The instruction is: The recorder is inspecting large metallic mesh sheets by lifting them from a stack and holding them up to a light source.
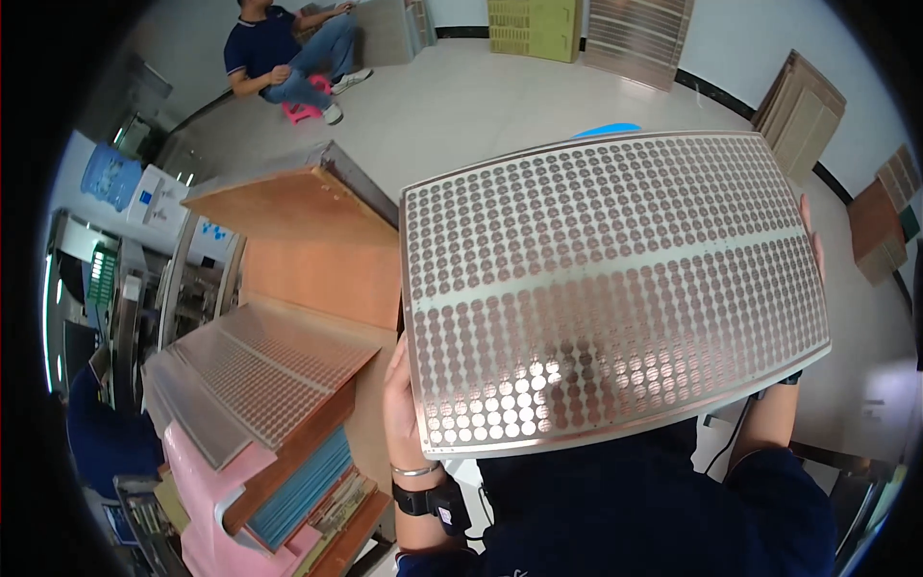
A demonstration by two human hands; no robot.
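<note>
I hold up a large, thin circuit board panel (611, 272) covered in rows of round copper-coloured pads, with a plain pale strip across its middle. Its face is tilted toward me and shines near the lower edge. My left hand (400, 392) is closed on the panel's left edge, most of its fingers hidden behind. At the opposite edge my right hand (816, 240) grips the panel; only some fingers show. Left of the panel, a similar panel (279, 378) lies under a clear sheet inside an open-fronted wooden box (317, 272).
Below the box are a stack of blue sheets (306, 486) and a pink sheet (207, 490). A person (274, 58) sits on a pink stool (303, 112) at the far left. A yellow-green crate (535, 29) and flat boards (800, 115) line the walls. A water dispenser (159, 200) stands at left.
</note>
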